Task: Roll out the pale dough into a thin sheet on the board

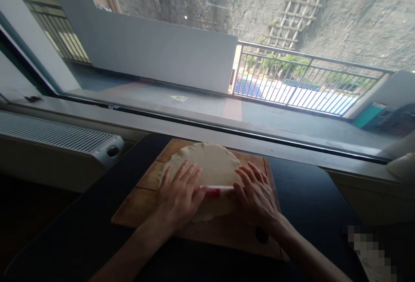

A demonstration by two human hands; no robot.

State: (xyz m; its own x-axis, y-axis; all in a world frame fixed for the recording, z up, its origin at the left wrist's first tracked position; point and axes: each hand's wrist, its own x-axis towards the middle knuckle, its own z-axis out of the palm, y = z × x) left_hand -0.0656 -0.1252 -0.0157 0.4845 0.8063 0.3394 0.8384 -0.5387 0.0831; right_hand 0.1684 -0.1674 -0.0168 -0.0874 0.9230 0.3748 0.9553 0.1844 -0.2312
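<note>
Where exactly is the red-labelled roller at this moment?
In the head view, the roller shows just below centre, on the dough, between left hand and right hand.

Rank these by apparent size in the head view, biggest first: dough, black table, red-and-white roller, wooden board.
1. Black table
2. Wooden board
3. Dough
4. Red-and-white roller, partly hidden, but clearly smallest in its visible part

Our left hand [179, 194] and right hand [259, 195] hide both ends of the roller [225, 192]. We cannot read its label [212, 192]. The radiator [60, 146] leaves our view at left.
</note>
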